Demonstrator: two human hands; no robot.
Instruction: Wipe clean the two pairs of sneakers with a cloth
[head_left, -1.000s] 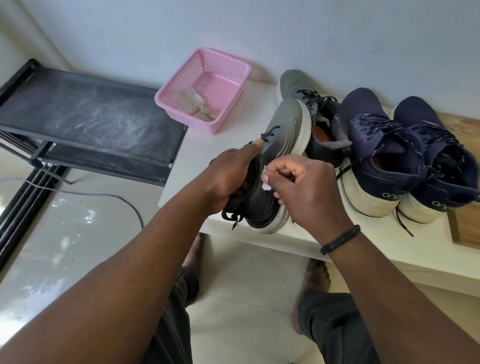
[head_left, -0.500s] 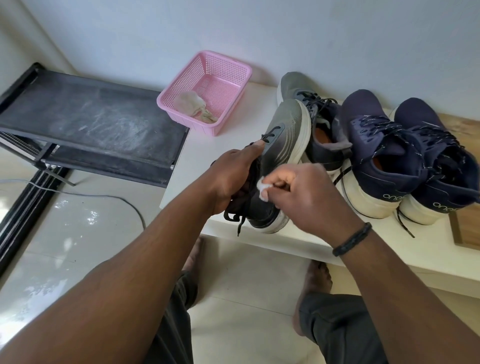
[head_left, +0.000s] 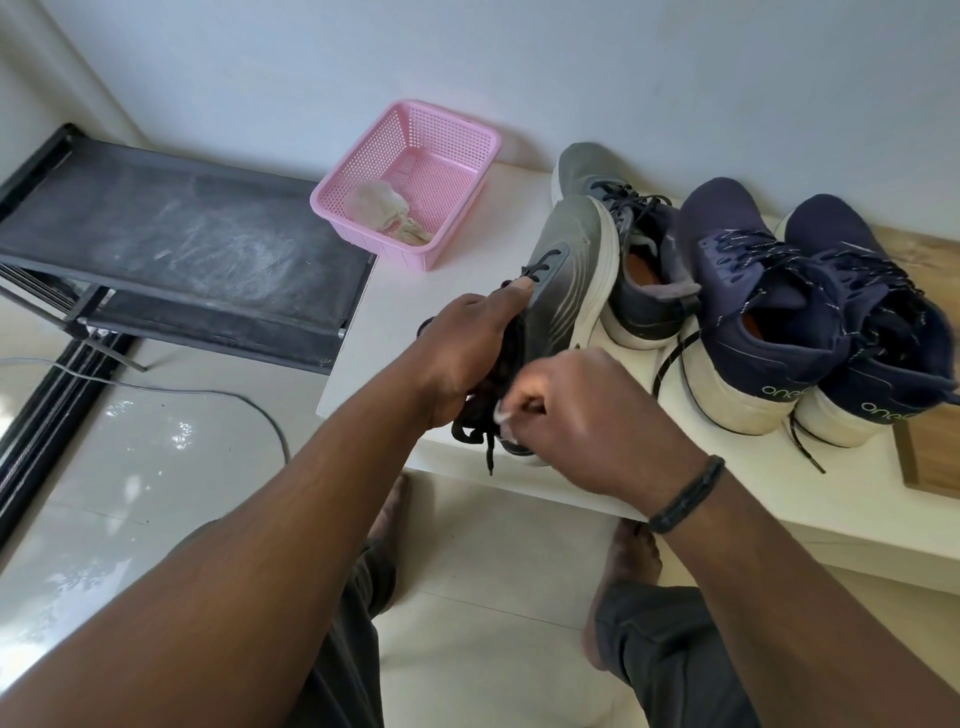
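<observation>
My left hand grips a grey sneaker by its laced top, tilted on its side over the front edge of the white bench. My right hand pinches a small white cloth, mostly hidden in my fingers, against the sneaker's heel end. The second grey sneaker stands behind it. Two navy sneakers with white soles stand side by side to the right.
A pink plastic basket holding a crumpled cloth sits at the bench's back left. A dusty black rack stands to the left, with a cable on the tiled floor. A wooden board lies at the far right.
My right hand has slid with the cloth down the grey sneaker's side toward the heel. The left hand keeps its hold on the shoe, which has barely shifted.
</observation>
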